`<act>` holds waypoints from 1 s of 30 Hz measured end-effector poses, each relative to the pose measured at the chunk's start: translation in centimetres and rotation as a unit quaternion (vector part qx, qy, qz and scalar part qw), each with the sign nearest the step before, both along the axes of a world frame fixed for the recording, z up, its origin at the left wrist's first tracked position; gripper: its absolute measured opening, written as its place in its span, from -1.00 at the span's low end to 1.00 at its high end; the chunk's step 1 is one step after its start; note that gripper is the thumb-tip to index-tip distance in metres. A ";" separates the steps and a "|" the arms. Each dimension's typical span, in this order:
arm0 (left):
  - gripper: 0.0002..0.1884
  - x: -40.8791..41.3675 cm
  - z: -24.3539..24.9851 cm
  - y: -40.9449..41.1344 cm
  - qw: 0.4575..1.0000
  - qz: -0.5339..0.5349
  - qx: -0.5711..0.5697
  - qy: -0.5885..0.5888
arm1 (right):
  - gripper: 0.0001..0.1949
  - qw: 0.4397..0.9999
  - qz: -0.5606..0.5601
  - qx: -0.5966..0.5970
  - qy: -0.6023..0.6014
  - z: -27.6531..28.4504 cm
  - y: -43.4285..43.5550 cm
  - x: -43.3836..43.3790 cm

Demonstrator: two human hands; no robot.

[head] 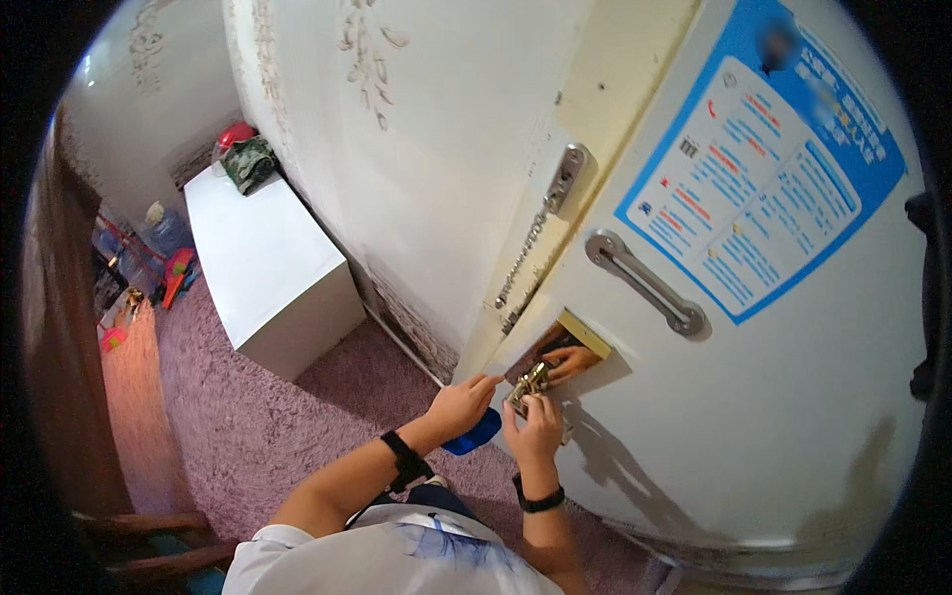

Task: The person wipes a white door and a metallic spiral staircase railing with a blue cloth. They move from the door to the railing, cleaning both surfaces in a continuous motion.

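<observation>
On the white door sits a rim lock with a brass-coloured edge and a shiny face that mirrors a hand. A brass lock knob sticks out from it. My right hand has its fingertips and thumb bent around the knob's lower end. With fingers stretched out close together, my left hand reaches to the lock's left side by the door edge; its fingertips are partly hidden, and I cannot tell whether it holds anything. Black bands circle both wrists. Beneath the left hand shows a blue object.
Above the lock, a metal pull handle and a blue-bordered poster with writing are on the door. A door chain hangs at the frame. A white cabinet carrying a camouflage cloth stands left on purple carpet.
</observation>
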State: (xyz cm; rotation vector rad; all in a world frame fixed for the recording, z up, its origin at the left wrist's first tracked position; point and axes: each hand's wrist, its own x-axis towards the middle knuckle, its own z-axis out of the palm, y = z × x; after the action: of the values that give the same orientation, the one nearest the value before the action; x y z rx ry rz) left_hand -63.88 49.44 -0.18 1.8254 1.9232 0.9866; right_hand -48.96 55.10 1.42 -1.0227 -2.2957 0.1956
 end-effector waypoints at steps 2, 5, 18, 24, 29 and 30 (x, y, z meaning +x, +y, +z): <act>-0.75 -0.4 0.9 -0.5 1.000 0.027 -0.001 0.005 | -0.59 0.995 0.047 0.010 0.085 0.9 -0.8 0.9; -0.76 -0.9 2.7 -1.5 0.994 0.005 0.102 -0.044 | -0.49 0.977 0.164 -0.096 0.096 3.4 -3.1 0.0; -0.49 -13.0 6.9 -3.3 0.954 -0.084 -0.018 -0.288 | -0.74 0.899 0.073 -0.249 0.351 6.9 -2.6 -10.8; -0.69 -22.0 8.1 -1.1 0.975 -0.100 0.113 -0.164 | -0.68 0.946 0.022 -0.128 0.297 7.7 -0.8 -18.1; -0.70 -30.0 11.0 1.4 0.977 -0.113 0.156 -0.094 | -0.62 0.969 0.014 -0.093 0.230 11.2 1.1 -24.6; -0.70 -31.4 12.0 1.9 0.976 -0.121 0.156 -0.095 | -0.62 0.970 0.012 -0.075 0.231 11.7 1.5 -25.9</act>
State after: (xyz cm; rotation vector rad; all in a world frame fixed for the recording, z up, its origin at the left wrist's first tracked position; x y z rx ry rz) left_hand -95.27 51.38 11.80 1.9880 1.4578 1.3805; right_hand -74.89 56.60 13.15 -0.9079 -1.8883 0.5627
